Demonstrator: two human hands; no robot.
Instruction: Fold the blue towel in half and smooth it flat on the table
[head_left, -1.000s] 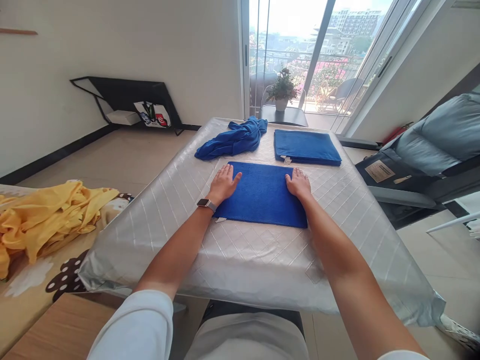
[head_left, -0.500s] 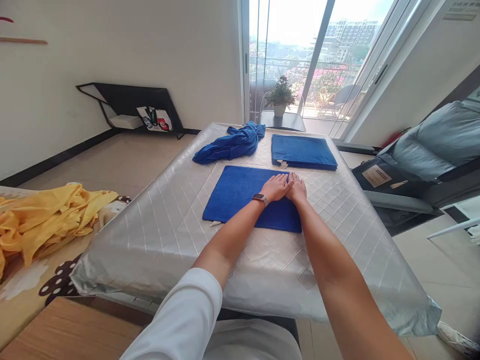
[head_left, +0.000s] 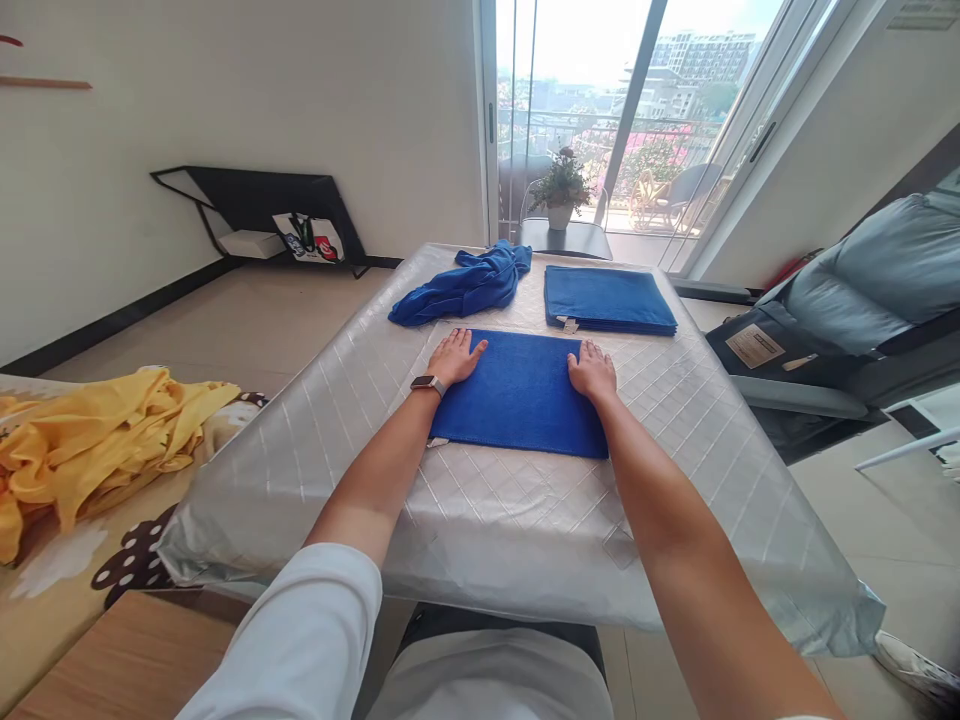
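Note:
A folded blue towel lies flat on the table, a small white tag showing at its near left corner. My left hand, with a watch on the wrist, rests flat on the towel's far left corner, thumb apart from the fingers. On the far right corner lies my right hand, its fingers stretched out. Beyond it sits a neat stack of folded blue towels. A crumpled blue towel lies in a loose heap at the far left of the table.
A silver quilted cover drapes over the table. Yellow cloth is heaped on a bed at the left. A potted plant stands on a chair by the window. At the right is a dark armchair.
My left hand has moved left across the towel, from beside my right hand to the far left corner. The towel's left edge now sits further right. My right hand has hardly moved.

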